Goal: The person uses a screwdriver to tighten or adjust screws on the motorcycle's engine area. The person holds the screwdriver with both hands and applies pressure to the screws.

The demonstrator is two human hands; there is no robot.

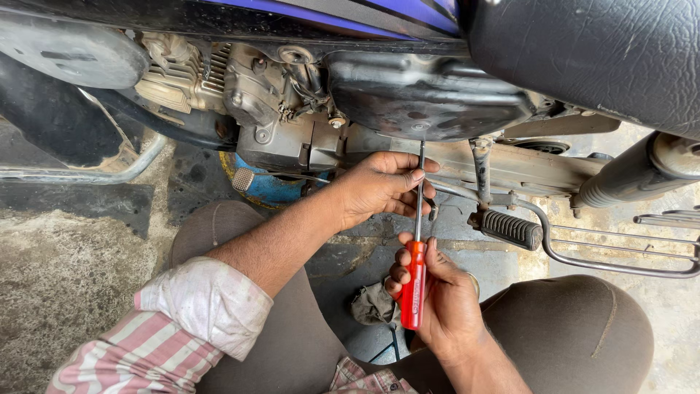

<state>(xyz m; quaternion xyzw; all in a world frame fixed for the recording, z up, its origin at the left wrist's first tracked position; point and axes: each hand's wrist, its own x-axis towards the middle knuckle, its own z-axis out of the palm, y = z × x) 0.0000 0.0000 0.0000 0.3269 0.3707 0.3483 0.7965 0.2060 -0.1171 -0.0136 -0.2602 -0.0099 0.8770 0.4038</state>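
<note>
A screwdriver with a red handle and a long metal shaft points up at the black side cover of a motorcycle. My right hand grips the red handle from below. My left hand pinches the shaft between thumb and fingers, just under the cover's lower edge. The screwdriver tip touches the bottom of the cover; what it sits in is too small to tell.
The engine sits left of the cover, the black seat top right. A ribbed footrest and its metal frame stick out on the right. A dirty rag lies on the concrete floor between my knees.
</note>
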